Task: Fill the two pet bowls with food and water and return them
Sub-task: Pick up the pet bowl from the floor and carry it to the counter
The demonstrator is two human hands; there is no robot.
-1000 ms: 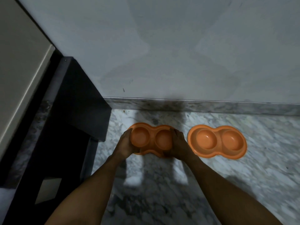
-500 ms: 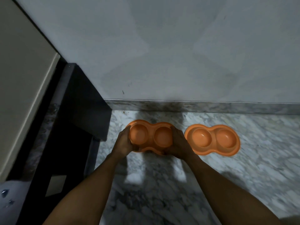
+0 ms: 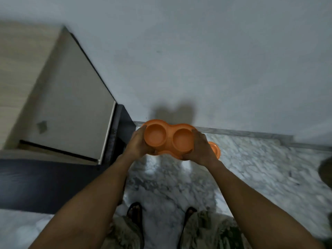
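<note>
Item 1. Two feet in dark sandals [image 3: 134, 213], on the marble floor [image 3: 251, 164] at its near edge; patterned garment over the legs.

Item 2. Left hand [image 3: 138, 143]: fingers curled round the left end of the held double bowl [image 3: 168, 139].

Item 3. Right hand [image 3: 201, 150]: gripping the right end of the same bowl, thumb on the rim.

Item 4. Held double bowl: orange, two round wells, both empty, raised clear of the floor, tilted toward the camera.

Item 5. Second orange bowl [image 3: 215, 149]: on the floor near its far edge, mostly hidden behind the right hand.

Item 6. Skirting [image 3: 242, 133], grey wall [image 3: 197, 60] above it.

Item 7. Beige cabinet [image 3: 71, 105], far left; dark ledge [image 3: 45, 184] below it.
</note>
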